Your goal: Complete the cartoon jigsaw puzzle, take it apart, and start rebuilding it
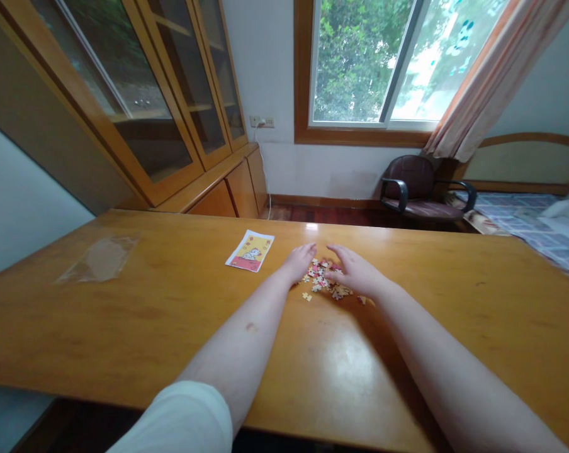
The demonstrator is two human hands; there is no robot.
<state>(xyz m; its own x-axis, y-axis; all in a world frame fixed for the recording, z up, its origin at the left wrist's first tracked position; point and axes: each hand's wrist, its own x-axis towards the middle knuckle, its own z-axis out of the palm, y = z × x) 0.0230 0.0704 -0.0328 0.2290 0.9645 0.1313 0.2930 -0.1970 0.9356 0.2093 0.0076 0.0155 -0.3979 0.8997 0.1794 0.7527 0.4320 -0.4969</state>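
Note:
A small heap of jigsaw puzzle pieces point(318, 277), pink, white and yellow, lies on the wooden table point(180, 314). My left hand point(299, 262) rests along the heap's left side, its fingers stretched forward. On the right, my right hand point(357, 272) arches over the edge of the heap, thumb and fingers apart; its palm is hidden. Neither hand visibly holds a piece. One loose yellow piece point(306, 296) sits nearer to me, and another piece point(362, 300) lies below my right hand. Left of the hands is a picture card point(250, 251) showing a white cartoon animal on yellow and pink.
A clear plastic bag point(100, 259) lies flat at the table's left. Behind the table stand a glass-fronted cabinet point(204, 160) and a dark red office chair point(410, 182). A bed point(515, 207) is at the right, near the curtained window point(360, 63).

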